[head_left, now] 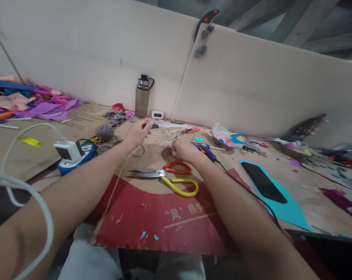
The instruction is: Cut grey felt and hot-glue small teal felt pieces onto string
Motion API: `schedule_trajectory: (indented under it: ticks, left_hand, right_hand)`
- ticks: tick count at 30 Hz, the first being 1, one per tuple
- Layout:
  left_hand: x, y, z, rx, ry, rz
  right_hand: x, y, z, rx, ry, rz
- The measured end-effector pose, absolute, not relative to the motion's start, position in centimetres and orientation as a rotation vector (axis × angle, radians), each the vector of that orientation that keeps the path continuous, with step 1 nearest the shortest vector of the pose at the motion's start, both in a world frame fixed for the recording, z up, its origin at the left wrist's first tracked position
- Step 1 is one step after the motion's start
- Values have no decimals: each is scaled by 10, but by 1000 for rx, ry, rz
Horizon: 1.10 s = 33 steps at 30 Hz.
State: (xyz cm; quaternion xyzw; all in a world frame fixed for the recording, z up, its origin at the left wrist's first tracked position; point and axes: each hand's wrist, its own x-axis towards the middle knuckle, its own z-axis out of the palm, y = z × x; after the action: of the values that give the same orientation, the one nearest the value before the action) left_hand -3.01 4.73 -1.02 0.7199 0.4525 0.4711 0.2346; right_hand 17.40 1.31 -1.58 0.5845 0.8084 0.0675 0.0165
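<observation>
My left hand (138, 133) reaches forward over the cardboard-covered table (152, 202), its fingers pinched together on a thin thread or wire that I can barely see. My right hand (183, 149) is curled into a loose fist beside it, gripping something too small to name. Between and just before them lie scissors (164, 177) with a red and a yellow handle, flat on the cardboard. A blue glue gun (204, 149) rests right of my right hand, its black cord running back along my forearm.
A grey water bottle (142, 96) stands by the back wall beside a small white clock (157, 114). A ball of grey yarn (104, 132), a white charger (68, 151), purple paper scraps (39, 107), a black phone (263, 181) on teal paper, and craft litter surround the hands.
</observation>
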Motion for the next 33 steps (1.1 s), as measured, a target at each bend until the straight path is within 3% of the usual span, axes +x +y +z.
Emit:
schedule_trajectory:
  ticks: [8, 16, 22, 33]
  left_hand:
    - [-28, 45, -8, 1950, 1258, 1268]
    - [-29, 45, -8, 1984, 1307, 1238]
    - [-29, 47, -10, 1987, 1262, 1255]
    - [-27, 46, -10, 2016, 1290, 1197]
  right_hand:
    - [191, 25, -21, 1858, 2666, -4]
    - [185, 25, -28, 1789, 2643, 140]
    - [193, 23, -19, 1749, 2702, -113]
    - [177, 19, -27, 1747, 2621, 186]
